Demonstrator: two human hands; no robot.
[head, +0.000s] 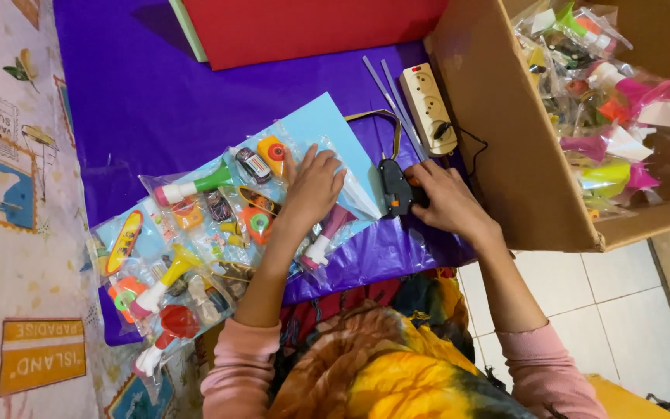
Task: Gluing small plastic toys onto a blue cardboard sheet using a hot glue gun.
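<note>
My left hand (313, 186) lies flat, fingers spread, on a clear plastic bag of small toys (242, 198) that rests on a light blue sheet (327, 124). My right hand (447, 198) grips a black glue gun (395, 188) lying on the purple cloth (141, 101) just right of the blue sheet. Inside the bag I see a green-and-white toy trumpet (191, 186) and an orange round toy (273, 151).
More toy bags (157, 287) lie at lower left. A cream power strip (428, 109) sits behind the glue gun. A cardboard box (505, 155) full of packed toys (599, 101) stands at right. A red sheet (304, 27) lies at the top. White floor tiles (614, 310) are at lower right.
</note>
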